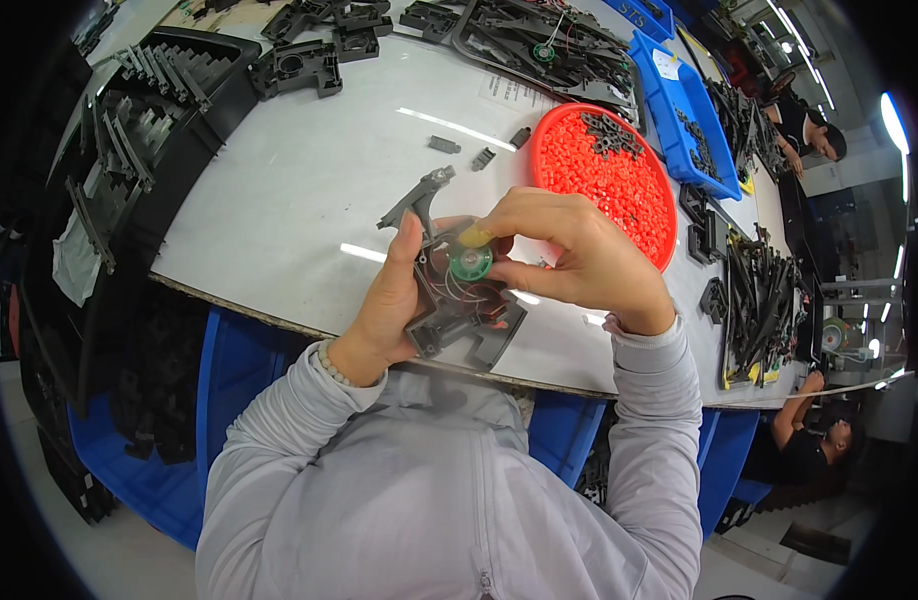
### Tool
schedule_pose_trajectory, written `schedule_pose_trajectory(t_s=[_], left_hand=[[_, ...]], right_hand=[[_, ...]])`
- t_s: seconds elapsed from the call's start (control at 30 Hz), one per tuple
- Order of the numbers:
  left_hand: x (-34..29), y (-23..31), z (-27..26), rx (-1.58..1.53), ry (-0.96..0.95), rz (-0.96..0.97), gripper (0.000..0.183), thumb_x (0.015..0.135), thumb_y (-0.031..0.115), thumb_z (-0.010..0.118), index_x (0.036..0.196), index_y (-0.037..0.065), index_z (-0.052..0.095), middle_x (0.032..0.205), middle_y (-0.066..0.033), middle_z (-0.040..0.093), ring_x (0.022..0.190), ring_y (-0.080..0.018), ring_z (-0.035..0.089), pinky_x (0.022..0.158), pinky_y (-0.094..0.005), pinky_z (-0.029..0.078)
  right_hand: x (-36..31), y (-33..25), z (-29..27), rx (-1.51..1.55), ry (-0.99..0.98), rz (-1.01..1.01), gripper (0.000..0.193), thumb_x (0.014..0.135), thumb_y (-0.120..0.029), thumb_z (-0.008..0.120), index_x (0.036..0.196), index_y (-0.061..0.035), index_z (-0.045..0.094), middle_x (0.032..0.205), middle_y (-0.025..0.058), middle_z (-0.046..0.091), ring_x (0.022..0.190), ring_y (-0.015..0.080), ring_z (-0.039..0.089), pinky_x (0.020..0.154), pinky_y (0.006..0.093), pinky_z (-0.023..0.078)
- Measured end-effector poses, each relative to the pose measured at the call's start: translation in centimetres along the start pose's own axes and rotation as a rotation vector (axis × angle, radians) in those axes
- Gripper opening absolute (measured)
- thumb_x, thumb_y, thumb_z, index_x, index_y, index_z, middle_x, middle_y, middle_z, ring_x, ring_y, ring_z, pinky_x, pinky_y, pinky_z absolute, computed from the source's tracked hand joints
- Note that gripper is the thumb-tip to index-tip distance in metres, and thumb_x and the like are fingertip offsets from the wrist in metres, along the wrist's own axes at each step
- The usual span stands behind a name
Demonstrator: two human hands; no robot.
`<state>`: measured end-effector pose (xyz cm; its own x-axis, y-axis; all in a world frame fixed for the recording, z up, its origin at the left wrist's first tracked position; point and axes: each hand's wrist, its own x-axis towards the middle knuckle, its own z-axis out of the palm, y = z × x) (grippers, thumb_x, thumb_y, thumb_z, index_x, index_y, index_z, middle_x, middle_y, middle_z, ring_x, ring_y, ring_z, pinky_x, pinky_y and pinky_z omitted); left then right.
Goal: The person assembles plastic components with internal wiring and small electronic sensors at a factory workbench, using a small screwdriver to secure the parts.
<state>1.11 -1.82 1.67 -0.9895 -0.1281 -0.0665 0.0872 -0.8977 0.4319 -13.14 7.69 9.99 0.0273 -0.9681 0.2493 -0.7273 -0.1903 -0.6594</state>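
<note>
Your left hand (384, 300) clamps the black housing (459, 310) while your right hand (569, 250) pinches the green disc (471, 263) onto it (wires loose, not yet seated).

White counter (309, 180), round red tray (634, 190) of small black pieces on it, blue bin (687, 120) just beyond the red tray, two small dark parts (464, 152) left of it, black moulded housings (304, 68) farther left, heap of black strips (764, 300) to its right
</note>
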Motion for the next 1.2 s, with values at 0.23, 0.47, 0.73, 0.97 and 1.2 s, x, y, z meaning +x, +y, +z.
schedule_pose_trajectory(t_s=[0.23,0.47,0.73,0.97,1.2], left_hand=[[0.2,0.0,-0.4,0.041,-0.048,-0.015,0.073,0.085,0.066,0.029,0.118,0.003,0.043,0.098,-0.015,0.058,0.085,-0.0211,0.062,0.072,-0.0351,0.053],[0.3,-0.2,-0.9,0.181,0.008,-0.004,0.079,0.08,0.072,0.03,0.122,0.005,0.035,0.099,-0.0196,0.056,0.089,-0.0273,0.062,0.071,-0.045,0.057],[0.0,0.0,-0.3,0.068,0.044,0.035,0.071,0.085,0.065,0.03,0.119,0.004,0.04,0.1,-0.0126,0.056,0.082,-0.0199,0.062,0.07,-0.0362,0.055],[0.1,-0.1,-0.5,0.098,-0.009,0.062,0.072,0.083,0.067,0.031,0.117,0.004,0.041,0.1,-0.0114,0.055,0.083,-0.0197,0.061,0.071,-0.0355,0.055],[0.3,-0.5,-0.8,0.186,0.035,0.07,0.073,0.082,0.068,0.035,0.117,0.004,0.041,0.101,-0.0123,0.055,0.085,-0.021,0.062,0.073,-0.0372,0.055]], right_hand=[[0.3,-0.4,-0.2,0.516,-0.071,0.516,0.016,0.081,-0.011,0.066,0.089,0.0023,0.061,0.072,0.0025,0.06,0.061,0.0079,0.055,0.056,0.0211,0.044],[1.2,-0.4,1.0,0.549,-0.152,0.678,0.018,0.084,-0.015,0.063,0.087,0.0023,0.061,0.066,-0.002,0.056,0.055,0.0021,0.046,0.048,0.0179,0.036],[0.6,-1.0,2.4,0.177,0.092,0.563,0.011,0.077,-0.007,0.067,0.083,0.0011,0.062,0.064,-0.001,0.056,0.054,0.002,0.047,0.048,0.0174,0.037],[-0.2,0.3,3.5,0.088,0.218,0.191,0.005,0.074,-0.002,0.065,0.079,-0.0003,0.065,0.072,0.006,0.064,0.052,0.01,0.053,0.05,0.0232,0.043],[-0.2,1.0,3.6,-0.037,0.151,0.16,0.01,0.073,-0.001,0.065,0.083,-0.0018,0.066,0.076,0.0072,0.063,0.057,0.0129,0.055,0.051,0.0243,0.043]])
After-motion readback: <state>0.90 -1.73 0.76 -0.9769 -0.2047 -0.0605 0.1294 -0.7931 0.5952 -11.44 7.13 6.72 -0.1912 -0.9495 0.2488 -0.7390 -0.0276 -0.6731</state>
